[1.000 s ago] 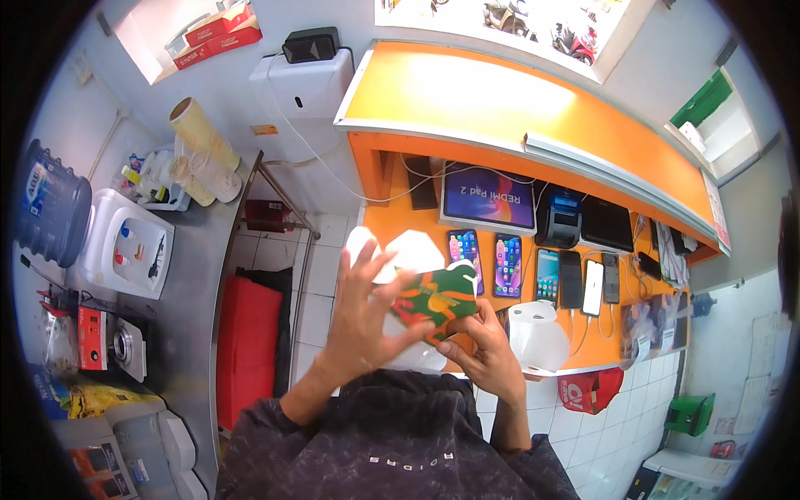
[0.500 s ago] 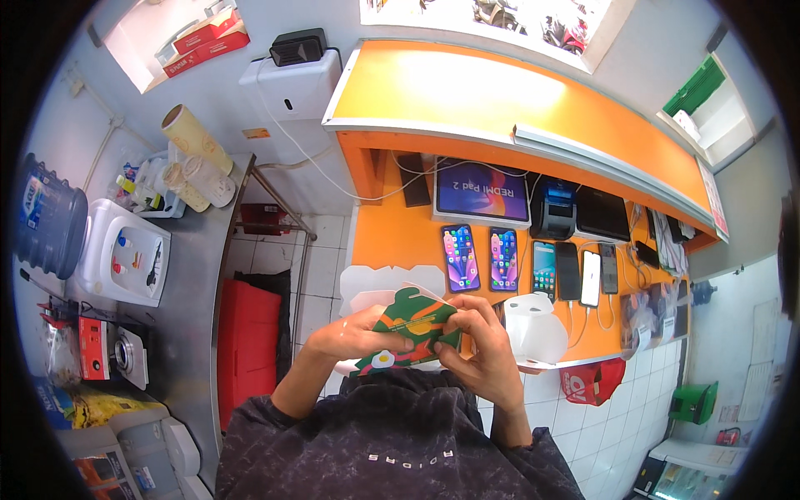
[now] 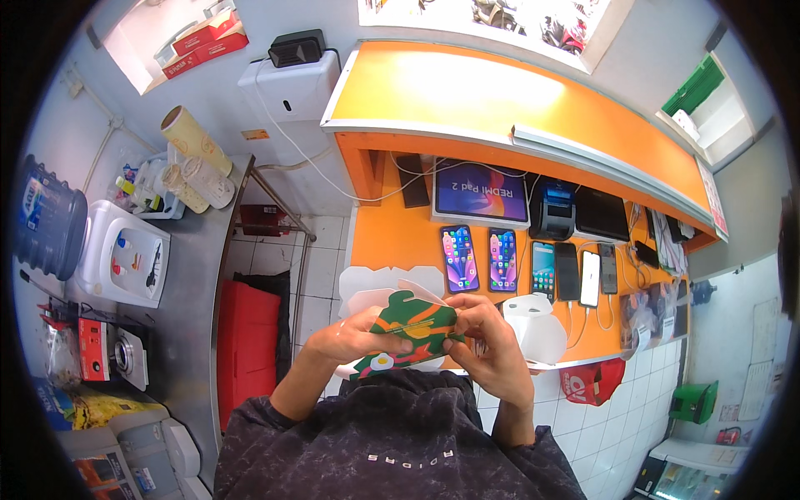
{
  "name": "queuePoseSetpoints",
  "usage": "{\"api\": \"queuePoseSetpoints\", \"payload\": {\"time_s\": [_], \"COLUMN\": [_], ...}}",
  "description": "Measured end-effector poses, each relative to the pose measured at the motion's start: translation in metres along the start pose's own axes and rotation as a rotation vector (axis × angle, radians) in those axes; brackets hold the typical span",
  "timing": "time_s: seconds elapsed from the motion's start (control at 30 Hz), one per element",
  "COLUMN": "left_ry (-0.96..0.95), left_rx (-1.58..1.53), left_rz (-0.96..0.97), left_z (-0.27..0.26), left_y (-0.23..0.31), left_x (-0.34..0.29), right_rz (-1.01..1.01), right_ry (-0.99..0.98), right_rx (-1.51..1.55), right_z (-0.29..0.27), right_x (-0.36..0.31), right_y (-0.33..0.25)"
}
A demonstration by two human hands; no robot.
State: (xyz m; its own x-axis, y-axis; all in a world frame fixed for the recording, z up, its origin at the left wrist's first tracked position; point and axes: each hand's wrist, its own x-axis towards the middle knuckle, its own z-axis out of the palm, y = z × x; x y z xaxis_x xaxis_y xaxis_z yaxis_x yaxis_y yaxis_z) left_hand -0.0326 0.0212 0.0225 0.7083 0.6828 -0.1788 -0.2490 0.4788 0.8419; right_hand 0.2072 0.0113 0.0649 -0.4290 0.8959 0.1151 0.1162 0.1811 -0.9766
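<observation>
From head height, one wide fisheye view looked steeply down, close over the left hand (image 3: 353,337) and right hand (image 3: 493,348), facing the orange counter (image 3: 467,102)

A: Wearing what?
B: Wearing a loose near-black shirt (image 3: 333,446), mottled with grey.
A: Marked?
B: Shows small pale lettering (image 3: 410,459), one row across the front.
A: Sleeves (image 3: 262,433)?
B: Cut wide, same mottled cloth, leaving forearms (image 3: 298,393) bare.

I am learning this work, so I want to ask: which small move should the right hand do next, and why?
Probably the right hand should gently fold the right edge of the green box into place: its fingers are at that edge, the left hand grips the other side, and the top looks open.
</observation>
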Motion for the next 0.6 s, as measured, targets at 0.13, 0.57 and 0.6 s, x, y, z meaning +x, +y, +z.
{"api": "queuePoseSetpoints", "payload": {"time_s": [0.13,0.57,0.6], "left_ry": [-0.044,0.078,0.074], "left_rx": [0.140,-0.010,-0.040], "left_rz": [0.095,0.055,0.060], "left_z": [-0.004,0.007,0.008], "left_y": [-0.004,0.000,0.000], "left_x": [0.002,0.001,0.001], "right_rz": [0.017,-0.080,-0.093], "right_ry": [-0.031,0.117,0.122], "right_rx": [0.060,-0.186,-0.144], "right_z": [-0.004,-0.001,-0.001], "right_x": [0.003,0.005,0.006], "right_y": [0.000,0.005,0.007]}}
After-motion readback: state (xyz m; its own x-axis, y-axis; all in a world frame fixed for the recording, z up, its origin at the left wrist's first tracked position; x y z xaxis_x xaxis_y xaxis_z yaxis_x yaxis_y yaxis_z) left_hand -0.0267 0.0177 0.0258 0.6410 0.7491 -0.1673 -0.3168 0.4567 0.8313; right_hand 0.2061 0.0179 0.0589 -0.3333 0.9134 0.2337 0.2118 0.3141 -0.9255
